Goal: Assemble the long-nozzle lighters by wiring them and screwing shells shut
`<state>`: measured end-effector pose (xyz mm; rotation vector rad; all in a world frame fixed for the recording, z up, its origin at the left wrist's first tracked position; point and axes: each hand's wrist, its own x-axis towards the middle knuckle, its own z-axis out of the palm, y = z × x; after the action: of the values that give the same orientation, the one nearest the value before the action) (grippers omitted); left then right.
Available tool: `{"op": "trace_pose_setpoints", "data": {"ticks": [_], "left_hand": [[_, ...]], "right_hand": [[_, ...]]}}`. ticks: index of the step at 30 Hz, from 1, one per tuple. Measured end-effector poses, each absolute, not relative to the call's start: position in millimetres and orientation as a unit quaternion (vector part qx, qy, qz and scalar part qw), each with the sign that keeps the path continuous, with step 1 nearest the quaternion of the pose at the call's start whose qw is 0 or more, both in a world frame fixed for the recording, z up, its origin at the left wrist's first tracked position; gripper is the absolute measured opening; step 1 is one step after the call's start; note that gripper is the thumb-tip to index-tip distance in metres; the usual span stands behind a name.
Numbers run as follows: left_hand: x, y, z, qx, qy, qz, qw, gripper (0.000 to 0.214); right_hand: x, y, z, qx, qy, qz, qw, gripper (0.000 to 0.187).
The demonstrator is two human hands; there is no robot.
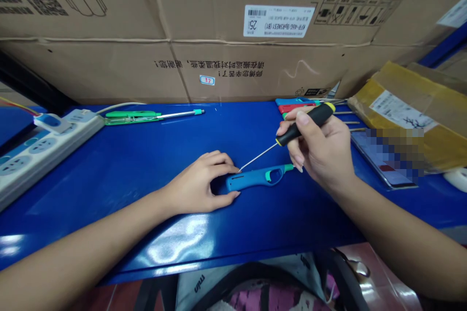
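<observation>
A blue lighter body [251,178] with a green trigger lies flat on the blue table [146,165]. My left hand [202,184] pinches its left end between thumb and fingers and presses it to the table. My right hand [321,148] is wrapped round a screwdriver [302,124] with a black handle and yellow ends. Its thin metal shaft slants down to the left, and the tip touches the lighter's top near my left fingertips.
Large cardboard boxes [233,29] wall off the back. A white power strip [40,146] lies at the left, a green long lighter [146,116] behind it. More lighters [295,104] and a taped parcel [408,107] sit at the right, beside a flat dark card.
</observation>
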<state>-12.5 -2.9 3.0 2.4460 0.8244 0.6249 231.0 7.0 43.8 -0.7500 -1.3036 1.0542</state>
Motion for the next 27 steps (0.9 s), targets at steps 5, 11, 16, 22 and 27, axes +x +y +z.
{"op": "trace_pose_setpoints", "data": {"ticks": [5,11,16,22,27], "left_hand": [[-7.4,-6.3,-5.1,0.894,0.292,0.24,0.242,0.038],[-5.4,-9.2,-9.9,0.9,0.285,0.24,0.227,0.046],[-6.1,-9.2,-10.2,0.9,0.287,0.235,0.228,0.045],[-4.8,-7.5,-11.5,0.9,0.287,0.237,0.227,0.044],[-4.4,-7.7,-11.4,0.901,0.288,0.237,0.223,0.045]], "right_hand": [[225.3,-8.4,40.9,-0.293,-0.637,0.381,0.603,0.017],[225.5,-16.5,31.2,-0.261,-0.727,0.346,0.532,0.008],[226.5,-16.4,28.9,-0.248,-0.744,0.34,0.518,0.005],[224.5,-17.5,32.2,-0.248,-0.747,0.346,0.51,0.007],[221.8,-18.1,35.3,-0.263,-0.734,0.355,0.516,0.009]]}}
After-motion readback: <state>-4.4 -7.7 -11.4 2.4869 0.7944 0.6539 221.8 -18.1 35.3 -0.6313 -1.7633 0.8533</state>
